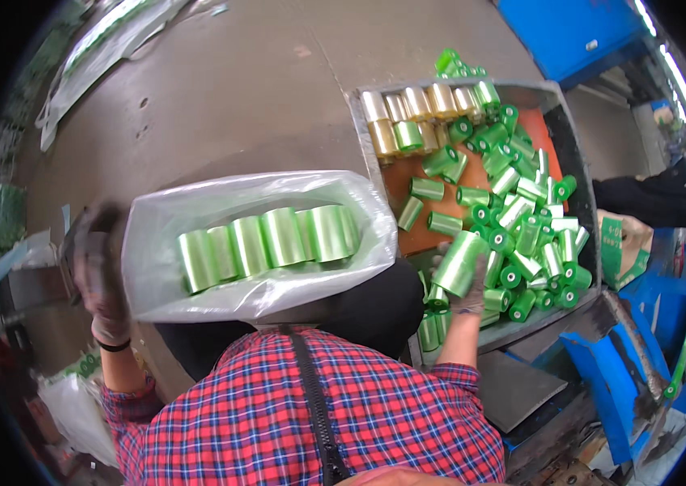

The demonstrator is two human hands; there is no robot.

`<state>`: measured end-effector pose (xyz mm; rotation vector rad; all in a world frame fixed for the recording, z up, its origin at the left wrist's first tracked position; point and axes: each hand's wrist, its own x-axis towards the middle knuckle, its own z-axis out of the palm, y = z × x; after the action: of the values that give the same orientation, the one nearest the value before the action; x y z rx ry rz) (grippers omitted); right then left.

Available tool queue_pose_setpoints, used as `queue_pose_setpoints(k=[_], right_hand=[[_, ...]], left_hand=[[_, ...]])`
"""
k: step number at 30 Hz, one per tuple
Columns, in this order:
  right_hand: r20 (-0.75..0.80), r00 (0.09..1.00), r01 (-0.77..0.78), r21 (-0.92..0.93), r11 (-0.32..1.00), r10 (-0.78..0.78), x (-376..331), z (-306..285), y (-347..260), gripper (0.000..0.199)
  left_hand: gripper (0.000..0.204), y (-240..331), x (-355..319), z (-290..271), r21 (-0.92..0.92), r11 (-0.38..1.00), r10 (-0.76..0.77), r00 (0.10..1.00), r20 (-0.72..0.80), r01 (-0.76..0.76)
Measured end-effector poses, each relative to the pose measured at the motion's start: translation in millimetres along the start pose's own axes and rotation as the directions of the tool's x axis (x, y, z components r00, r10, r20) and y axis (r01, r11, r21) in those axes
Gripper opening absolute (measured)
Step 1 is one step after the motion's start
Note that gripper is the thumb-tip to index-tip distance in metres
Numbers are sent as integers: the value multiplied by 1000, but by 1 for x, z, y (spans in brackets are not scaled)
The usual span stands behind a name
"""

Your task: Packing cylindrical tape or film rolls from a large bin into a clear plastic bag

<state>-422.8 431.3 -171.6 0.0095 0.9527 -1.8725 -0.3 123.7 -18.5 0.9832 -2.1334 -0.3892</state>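
Observation:
A translucent white plastic bag (pixel 262 312) lies open-mouthed across my lap. Inside it stand several rolls of shiny green film (pixel 282 236), side by side in a row. My right hand (pixel 471 301), in a thin pale glove, is closed around a green film roll (pixel 459 263) over the near left part of a grey bin (pixel 361 146). Left of the bag, close to its edge, is my gloved left hand (pixel 100 279); motion smears its fingers, so their pose is unclear. Many loose green film rolls (pixel 513 212) lie jumbled in the bin around my right hand.
Gold-toned film rolls (pixel 416 103) stand in rows at the bin's far left. The bin's bottom (pixel 420 235) is orange. A printed paper bag (pixel 624 249) and another person's dark sleeve (pixel 642 201) are at the right. White plastic bags (pixel 76 409) lie at lower left.

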Motion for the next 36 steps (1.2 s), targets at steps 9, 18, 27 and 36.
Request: queue_pose_setpoints(k=[9, 18, 27, 36], right_hand=[[725, 610, 785, -609, -118, 318, -1, 267, 36, 42], [-85, 996, -25, -640, -768, 38, 83, 220, 99, 99], [-149, 968, 81, -581, -810, 204, 59, 259, 19, 68], [155, 987, 147, -974, 170, 38, -12, 271, -61, 49]], left_hand=[[32, 95, -50, 55, -119, 820, 388, 391, 834, -560], [36, 105, -62, 50, -186, 847, 444, 470, 763, -497], [91, -15, 8, 2, 397, 819, 18, 710, 704, -414], [69, 89, 38, -10, -5, 933, 238, 609, 757, -359]])
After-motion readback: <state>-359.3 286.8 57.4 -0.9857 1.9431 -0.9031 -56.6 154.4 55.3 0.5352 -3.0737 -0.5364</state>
